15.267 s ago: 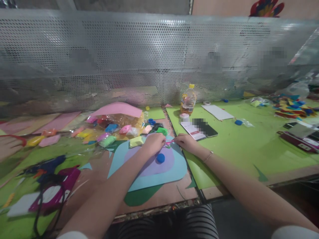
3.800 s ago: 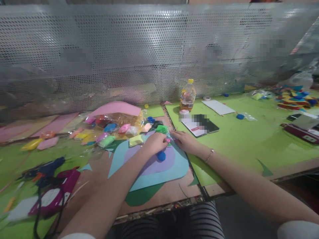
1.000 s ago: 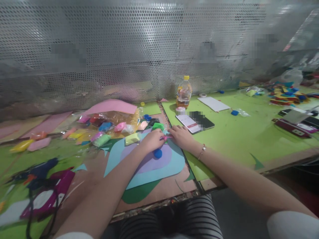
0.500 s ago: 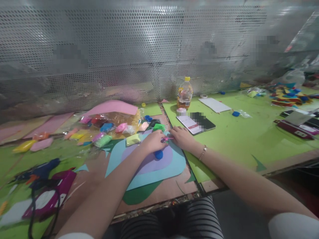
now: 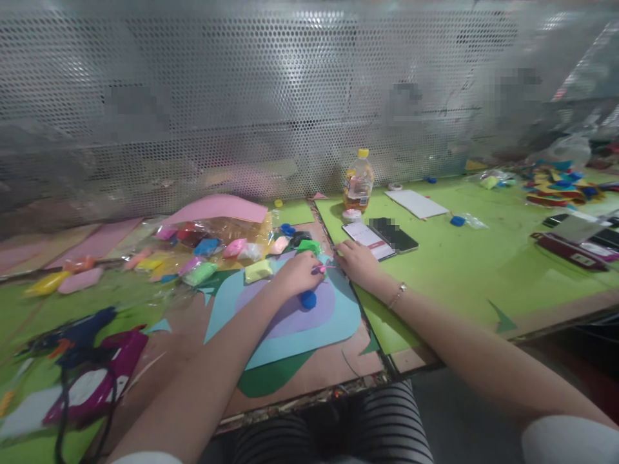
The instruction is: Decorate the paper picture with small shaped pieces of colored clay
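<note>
My left hand and my right hand meet over a stack of paper shapes: a light blue sheet with a purple shape on it. Both hands pinch a small pink strip stretched between their fingertips. A blue clay ball lies on the purple shape just under my left hand. A green clay packet sits just beyond the fingers.
Several coloured clay packets and a pink sheet lie at the left. A glue gun rests near left. A bottle, a phone and a card stand on the green mat. A perforated metal screen closes the back.
My right hand has drawn slightly right and away from the left, stretching the pink strip a little. The left hand has barely moved.
</note>
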Demonstrator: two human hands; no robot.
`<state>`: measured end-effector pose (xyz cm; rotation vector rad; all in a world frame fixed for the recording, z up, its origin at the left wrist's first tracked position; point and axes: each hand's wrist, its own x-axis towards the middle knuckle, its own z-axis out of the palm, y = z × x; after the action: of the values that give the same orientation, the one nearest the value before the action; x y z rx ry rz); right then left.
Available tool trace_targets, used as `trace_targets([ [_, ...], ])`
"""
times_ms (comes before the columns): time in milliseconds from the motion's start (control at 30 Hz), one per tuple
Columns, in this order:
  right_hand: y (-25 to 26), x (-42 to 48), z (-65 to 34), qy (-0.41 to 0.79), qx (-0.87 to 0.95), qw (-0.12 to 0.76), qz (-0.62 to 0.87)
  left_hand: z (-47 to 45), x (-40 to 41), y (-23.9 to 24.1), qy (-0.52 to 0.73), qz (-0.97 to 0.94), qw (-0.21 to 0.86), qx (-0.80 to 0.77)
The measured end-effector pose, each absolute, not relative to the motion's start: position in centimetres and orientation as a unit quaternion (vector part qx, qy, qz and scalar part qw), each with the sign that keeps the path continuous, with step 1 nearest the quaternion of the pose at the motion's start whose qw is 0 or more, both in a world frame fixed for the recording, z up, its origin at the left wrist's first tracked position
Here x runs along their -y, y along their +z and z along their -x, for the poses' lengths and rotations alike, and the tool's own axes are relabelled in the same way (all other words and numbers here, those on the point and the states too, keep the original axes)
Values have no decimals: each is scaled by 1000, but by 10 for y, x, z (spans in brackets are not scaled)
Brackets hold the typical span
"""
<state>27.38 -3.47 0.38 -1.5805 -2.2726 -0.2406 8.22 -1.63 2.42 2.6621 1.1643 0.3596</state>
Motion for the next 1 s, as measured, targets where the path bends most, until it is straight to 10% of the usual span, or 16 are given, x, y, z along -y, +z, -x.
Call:
trace_targets([
  [1000,24,53,-301,12,865,61,499,-81,18,24,120,-931,126,-322],
])
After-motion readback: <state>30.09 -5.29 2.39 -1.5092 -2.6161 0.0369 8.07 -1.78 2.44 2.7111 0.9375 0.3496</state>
